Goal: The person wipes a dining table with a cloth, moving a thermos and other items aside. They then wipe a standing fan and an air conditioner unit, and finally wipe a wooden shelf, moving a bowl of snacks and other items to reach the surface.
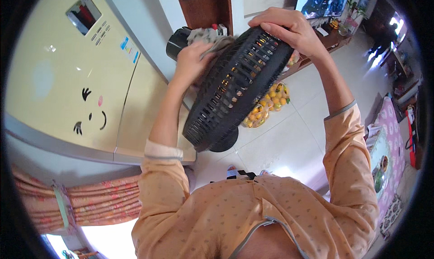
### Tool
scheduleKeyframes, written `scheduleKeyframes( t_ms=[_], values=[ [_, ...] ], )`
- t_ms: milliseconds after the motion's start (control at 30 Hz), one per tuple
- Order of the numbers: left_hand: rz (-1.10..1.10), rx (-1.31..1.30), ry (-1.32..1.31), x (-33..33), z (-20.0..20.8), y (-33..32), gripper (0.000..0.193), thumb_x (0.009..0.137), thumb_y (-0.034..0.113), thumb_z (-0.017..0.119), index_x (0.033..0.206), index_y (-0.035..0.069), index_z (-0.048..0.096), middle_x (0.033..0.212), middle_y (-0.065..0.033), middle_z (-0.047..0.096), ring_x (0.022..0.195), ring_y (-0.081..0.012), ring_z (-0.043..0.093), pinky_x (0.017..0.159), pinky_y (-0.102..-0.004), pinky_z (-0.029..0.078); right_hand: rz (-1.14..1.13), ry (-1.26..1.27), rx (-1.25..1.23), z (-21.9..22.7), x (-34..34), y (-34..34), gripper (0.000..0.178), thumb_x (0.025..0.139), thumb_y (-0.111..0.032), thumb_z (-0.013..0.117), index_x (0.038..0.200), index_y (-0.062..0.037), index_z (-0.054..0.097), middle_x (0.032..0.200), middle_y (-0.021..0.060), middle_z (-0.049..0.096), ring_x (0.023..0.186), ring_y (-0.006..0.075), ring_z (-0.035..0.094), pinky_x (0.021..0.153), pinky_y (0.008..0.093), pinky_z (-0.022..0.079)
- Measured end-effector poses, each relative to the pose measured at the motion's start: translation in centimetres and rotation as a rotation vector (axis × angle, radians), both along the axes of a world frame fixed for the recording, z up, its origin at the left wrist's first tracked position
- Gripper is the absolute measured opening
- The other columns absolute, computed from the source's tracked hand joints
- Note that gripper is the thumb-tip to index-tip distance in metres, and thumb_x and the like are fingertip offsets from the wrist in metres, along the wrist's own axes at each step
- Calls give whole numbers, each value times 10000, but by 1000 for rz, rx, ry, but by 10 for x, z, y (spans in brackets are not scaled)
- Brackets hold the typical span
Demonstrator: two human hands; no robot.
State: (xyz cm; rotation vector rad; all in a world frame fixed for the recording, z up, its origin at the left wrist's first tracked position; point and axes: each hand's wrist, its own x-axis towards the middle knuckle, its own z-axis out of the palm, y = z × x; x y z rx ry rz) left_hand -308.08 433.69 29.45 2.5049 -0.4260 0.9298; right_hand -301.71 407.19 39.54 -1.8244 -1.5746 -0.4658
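Observation:
A black fan (239,82) with a slatted, cage-like guard is tilted in front of me, and a dark round base (224,140) shows below it. My right hand (287,27) grips the upper right rim of the guard, fingers over the edge and thumb on the near side. Against the guard's left side, my left hand (194,60) is closed on a crumpled grey cloth (219,41). That hand is slightly blurred, and the guard hides part of the cloth. Behind the cloth is a black rounded object (177,42).
A cream refrigerator (58,96) with a drawn smiling face stands close on my left. Net bags of yellow-orange fruit (266,106) lie on the tiled floor beyond the fan. A television (322,2) and low wooden cabinet (332,42) stand farther back. Tied-back curtains (104,198) hang lower left.

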Motion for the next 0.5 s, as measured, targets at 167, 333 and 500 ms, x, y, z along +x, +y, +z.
scheduleKeyframes(
  t_ms=[167, 333, 500],
  values=[
    [135, -391, 256, -96, -58, 26, 224, 784, 86, 623, 999, 26, 639, 867, -118, 643, 762, -205, 619, 695, -313, 471, -5, -37, 35, -5, 3, 6, 270, 875, -291, 509, 944, -101, 688, 912, 73, 669, 841, 238, 629, 759, 316, 480],
    [329, -823, 539, -184, -84, 28, 203, 805, 59, 594, 977, -43, 629, 818, -84, 646, 721, -138, 601, 670, -283, 487, -33, -31, 78, -12, 11, 12, 281, 875, -323, 511, 957, -121, 690, 902, 92, 670, 817, 249, 637, 747, 328, 492],
    [162, -1504, 78, -253, -60, -16, 240, 801, 48, 569, 1021, -48, 591, 915, -108, 635, 814, -187, 615, 758, -286, 492, -132, -81, 187, -5, 3, 6, 271, 903, -286, 501, 1002, -102, 674, 931, 84, 666, 842, 237, 635, 763, 310, 491]
  ],
)
